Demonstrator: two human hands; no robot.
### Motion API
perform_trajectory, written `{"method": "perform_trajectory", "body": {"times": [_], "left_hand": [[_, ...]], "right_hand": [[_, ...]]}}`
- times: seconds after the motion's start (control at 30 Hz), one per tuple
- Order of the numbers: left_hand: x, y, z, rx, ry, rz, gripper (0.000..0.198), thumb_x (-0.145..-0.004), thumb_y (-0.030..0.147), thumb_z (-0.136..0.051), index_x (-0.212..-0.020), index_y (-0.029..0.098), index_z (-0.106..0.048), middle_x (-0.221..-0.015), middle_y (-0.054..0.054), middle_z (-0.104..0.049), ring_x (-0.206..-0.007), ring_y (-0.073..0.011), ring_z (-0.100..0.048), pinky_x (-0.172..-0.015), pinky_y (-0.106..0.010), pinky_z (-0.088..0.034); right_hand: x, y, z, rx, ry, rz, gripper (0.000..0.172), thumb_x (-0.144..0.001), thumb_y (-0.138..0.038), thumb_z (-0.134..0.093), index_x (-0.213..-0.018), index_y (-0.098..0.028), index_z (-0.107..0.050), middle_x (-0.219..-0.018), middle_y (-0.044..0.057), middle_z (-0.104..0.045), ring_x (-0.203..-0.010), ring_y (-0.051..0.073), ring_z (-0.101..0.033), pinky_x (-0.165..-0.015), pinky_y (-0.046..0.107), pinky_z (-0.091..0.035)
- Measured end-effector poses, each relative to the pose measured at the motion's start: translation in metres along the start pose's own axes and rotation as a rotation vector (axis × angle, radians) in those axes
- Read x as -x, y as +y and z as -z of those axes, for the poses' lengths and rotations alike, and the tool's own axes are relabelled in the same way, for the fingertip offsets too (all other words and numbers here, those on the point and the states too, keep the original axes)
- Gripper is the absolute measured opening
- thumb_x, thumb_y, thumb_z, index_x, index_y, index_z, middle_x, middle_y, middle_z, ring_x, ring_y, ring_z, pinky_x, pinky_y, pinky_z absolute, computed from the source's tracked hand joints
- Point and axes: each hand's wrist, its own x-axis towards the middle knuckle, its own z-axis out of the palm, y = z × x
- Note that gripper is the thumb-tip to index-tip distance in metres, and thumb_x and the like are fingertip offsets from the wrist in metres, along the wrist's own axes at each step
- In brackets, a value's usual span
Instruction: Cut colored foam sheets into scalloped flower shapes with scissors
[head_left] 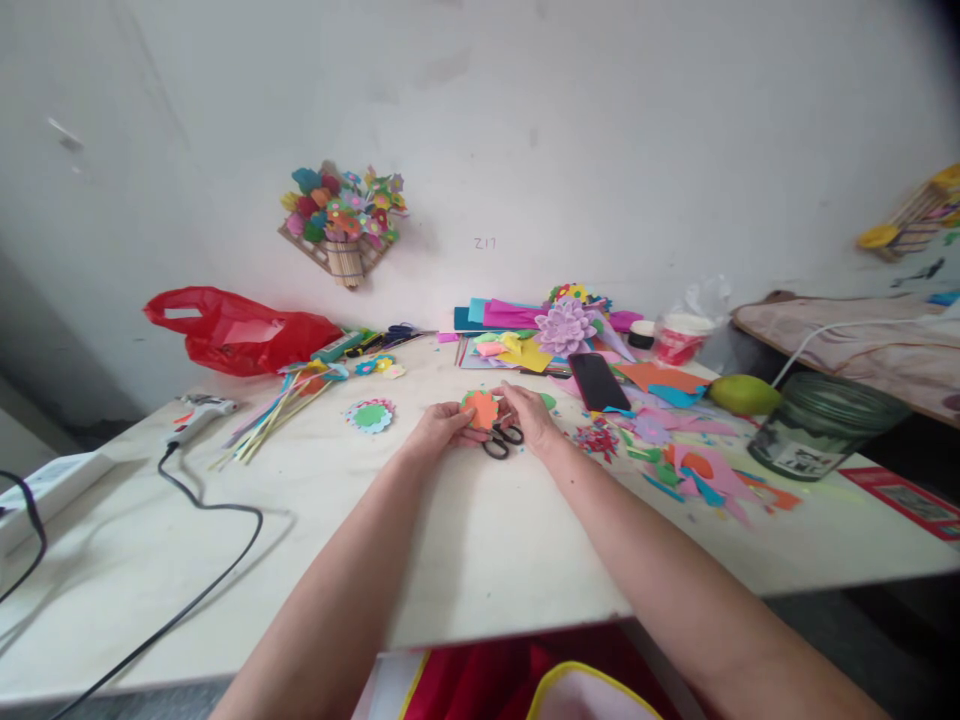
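Near the middle of the table, my left hand (441, 430) is closed on the left edge of an orange scalloped paper flower (481, 409), which shows some green at its upper left. My right hand (529, 415) is at the flower's right side with its fingers bent; whether they pinch its edge or something else is too small to tell. Black-handled scissors (498, 445) are between the hands, by the right fingers. To the left lies a layered flower disc (370, 416) with a green centre. A green paper piece (547, 401) shows behind my right hand.
Left: glue gun (201, 418) with black cable, power strip (52, 490), paper sticks (277, 415), red bag (240, 330). Right: phone (597, 382), coloured scraps (705, 465), green jar (821, 430), a yellow-green oval object (744, 396). Stacked sheets and a purple flower (565, 326) stand at the back.
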Motion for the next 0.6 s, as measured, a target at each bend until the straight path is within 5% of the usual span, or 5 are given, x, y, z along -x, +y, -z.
{"method": "perform_trajectory", "body": {"times": [0.3,0.43,0.6], "left_hand": [[-0.0014,-0.001,0.0015,0.016,0.006,0.0,0.021,-0.077,0.031,-0.07,-0.077,0.014,-0.058,-0.064,-0.007,-0.07,-0.063,-0.0184,-0.07,-0.059,-0.024,-0.053],[-0.0012,-0.0006,0.0017,0.009,0.014,0.004,0.019,-0.078,0.031,-0.068,-0.077,0.014,-0.058,-0.065,-0.007,-0.071,-0.064,-0.0191,-0.07,-0.058,-0.024,-0.053],[-0.0007,-0.0005,0.0035,0.027,-0.01,-0.009,0.018,-0.078,0.028,-0.068,-0.081,0.012,-0.06,-0.069,-0.009,-0.072,-0.065,-0.0202,-0.071,-0.061,-0.026,-0.054]], "right_hand": [[0.0007,-0.0009,0.0018,0.078,-0.059,-0.028,0.022,-0.061,-0.035,-0.063,-0.07,-0.015,-0.065,-0.058,0.001,-0.06,-0.053,0.013,-0.054,-0.044,0.023,-0.037],[0.0014,-0.0041,0.0043,0.109,-0.115,0.017,0.035,-0.059,-0.027,-0.06,-0.092,-0.016,-0.065,-0.071,0.002,-0.063,-0.061,0.014,-0.056,-0.048,0.022,-0.039],[-0.0001,-0.0048,0.0094,0.187,-0.369,0.129,0.061,-0.053,-0.012,-0.057,-0.114,-0.019,-0.058,-0.099,0.005,-0.065,-0.076,0.014,-0.056,-0.064,0.025,-0.046]]}}
